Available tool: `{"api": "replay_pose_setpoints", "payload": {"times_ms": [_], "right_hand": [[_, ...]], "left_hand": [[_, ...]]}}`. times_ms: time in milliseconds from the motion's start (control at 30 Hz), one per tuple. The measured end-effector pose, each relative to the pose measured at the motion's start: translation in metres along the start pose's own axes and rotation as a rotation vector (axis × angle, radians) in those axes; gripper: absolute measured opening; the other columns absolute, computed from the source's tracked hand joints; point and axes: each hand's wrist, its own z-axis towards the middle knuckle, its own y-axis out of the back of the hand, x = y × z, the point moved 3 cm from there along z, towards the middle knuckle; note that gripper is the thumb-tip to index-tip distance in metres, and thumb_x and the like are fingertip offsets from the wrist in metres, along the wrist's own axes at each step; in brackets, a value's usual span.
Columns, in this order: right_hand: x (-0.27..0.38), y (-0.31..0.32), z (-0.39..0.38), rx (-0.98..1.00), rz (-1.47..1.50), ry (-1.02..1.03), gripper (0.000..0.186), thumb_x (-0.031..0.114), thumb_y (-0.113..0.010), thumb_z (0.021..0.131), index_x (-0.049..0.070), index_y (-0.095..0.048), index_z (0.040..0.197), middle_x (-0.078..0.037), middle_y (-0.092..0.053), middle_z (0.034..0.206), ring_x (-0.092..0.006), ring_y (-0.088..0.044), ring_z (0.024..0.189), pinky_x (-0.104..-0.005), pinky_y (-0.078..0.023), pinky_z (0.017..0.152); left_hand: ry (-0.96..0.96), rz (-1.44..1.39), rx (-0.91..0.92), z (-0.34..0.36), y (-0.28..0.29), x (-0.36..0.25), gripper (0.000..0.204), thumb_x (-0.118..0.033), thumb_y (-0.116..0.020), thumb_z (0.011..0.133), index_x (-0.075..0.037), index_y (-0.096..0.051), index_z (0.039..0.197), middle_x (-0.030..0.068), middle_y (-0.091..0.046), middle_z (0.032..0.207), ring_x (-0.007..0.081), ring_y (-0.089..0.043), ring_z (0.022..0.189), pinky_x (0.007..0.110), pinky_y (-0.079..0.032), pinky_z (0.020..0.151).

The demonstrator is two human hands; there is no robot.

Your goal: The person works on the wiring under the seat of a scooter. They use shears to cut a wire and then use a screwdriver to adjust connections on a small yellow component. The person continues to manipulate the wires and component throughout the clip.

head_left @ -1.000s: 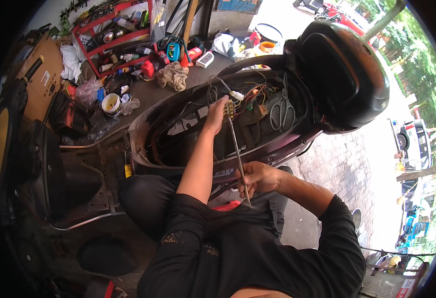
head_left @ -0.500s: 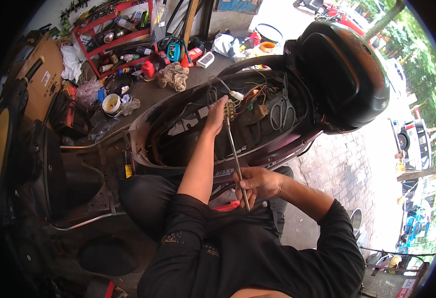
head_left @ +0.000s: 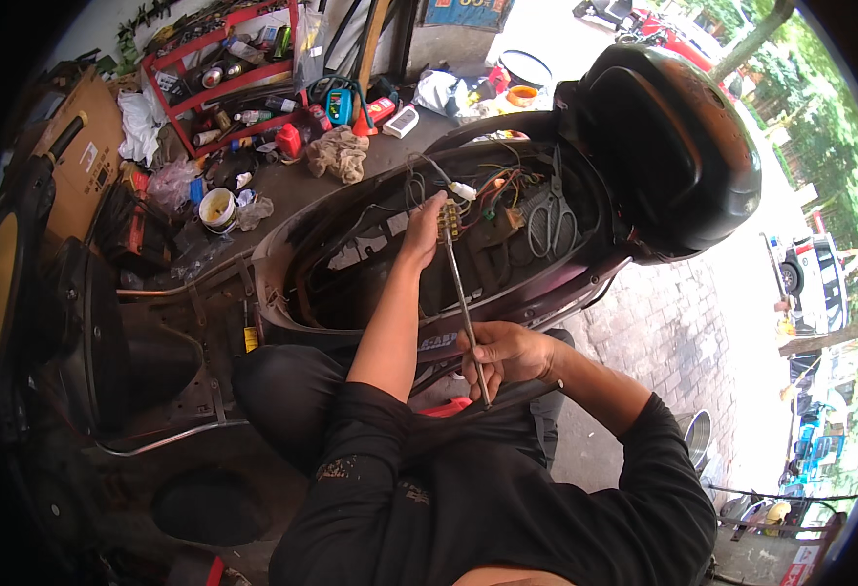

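My left hand (head_left: 426, 230) grips a small terminal block (head_left: 451, 222) with brass-coloured screws over the open seat bay of a scooter (head_left: 536, 311). A long thin metal screwdriver (head_left: 462, 293) runs from the block down to my right hand (head_left: 507, 354), whose fingers are closed round its lower part. Its upper tip meets the block, though the exact contact is too small to make out. Just above the block is a white connector (head_left: 462, 190) on a cable. Loose coloured wires (head_left: 507, 183) and a pair of scissors (head_left: 552, 223) lie in the bay to the right.
A black top box (head_left: 668, 156) rises behind the bay at the right. Beyond the scooter stand a red shelf (head_left: 243, 80) of bottles, a crumpled glove (head_left: 338, 154) and a white tub (head_left: 218, 208). Paving (head_left: 673, 342) stretches away on the right.
The right hand and the lower end of the screwdriver have shifted very slightly upward. Both hands keep their hold, and the left hand stays at the same spot.
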Motion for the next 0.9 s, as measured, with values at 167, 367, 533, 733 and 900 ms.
{"api": "replay_pose_setpoints", "payload": {"times_ms": [167,367,533,733,900], "right_hand": [[0.005,0.008,0.002,0.004,-0.013,0.001,0.027,0.019,-0.059,0.098,0.009,-0.04,0.115,-0.021,-0.066,0.098,-0.04,-0.07,0.092,-0.0486,-0.061,0.072],[0.007,0.007,0.004,0.071,0.06,-0.008,0.029,0.014,-0.057,0.098,0.006,-0.043,0.122,-0.025,-0.066,0.108,-0.0421,-0.069,0.097,-0.0503,-0.06,0.075],[0.003,0.014,0.01,0.087,0.052,0.01,0.029,0.013,-0.059,0.097,0.005,-0.047,0.122,-0.025,-0.067,0.107,-0.0393,-0.069,0.099,-0.049,-0.06,0.078],[-0.002,0.044,0.004,-0.069,-0.138,0.087,0.041,0.028,-0.073,0.089,0.005,-0.053,0.117,-0.018,-0.068,0.095,-0.0349,-0.07,0.091,-0.043,-0.06,0.073],[0.01,-0.005,0.006,-0.037,0.078,0.057,0.036,0.03,-0.069,0.092,0.006,-0.052,0.113,-0.015,-0.066,0.101,-0.0316,-0.067,0.102,-0.045,-0.053,0.09]], "left_hand": [[0.006,0.008,-0.002,0.0,0.002,-0.001,0.03,-0.034,-0.055,0.098,-0.006,-0.065,0.101,0.0049,-0.067,0.083,0.0151,-0.066,0.07,0.031,-0.054,0.063],[0.012,0.039,0.015,-0.002,-0.001,-0.002,0.03,-0.034,-0.055,0.098,-0.005,-0.065,0.1,0.0051,-0.068,0.084,0.0148,-0.066,0.07,0.03,-0.053,0.063],[0.003,0.048,0.001,-0.003,-0.001,-0.002,0.03,-0.033,-0.055,0.098,-0.005,-0.066,0.099,0.0049,-0.068,0.083,0.0145,-0.066,0.071,0.03,-0.053,0.064],[0.006,0.038,0.041,0.0,0.001,0.001,0.03,-0.033,-0.054,0.098,-0.005,-0.066,0.099,0.0045,-0.068,0.083,0.0146,-0.066,0.07,0.031,-0.053,0.064],[0.011,0.036,-0.001,-0.003,0.005,0.0,0.03,-0.033,-0.054,0.098,-0.005,-0.066,0.098,0.0043,-0.068,0.082,0.015,-0.065,0.069,0.031,-0.053,0.064]]}}
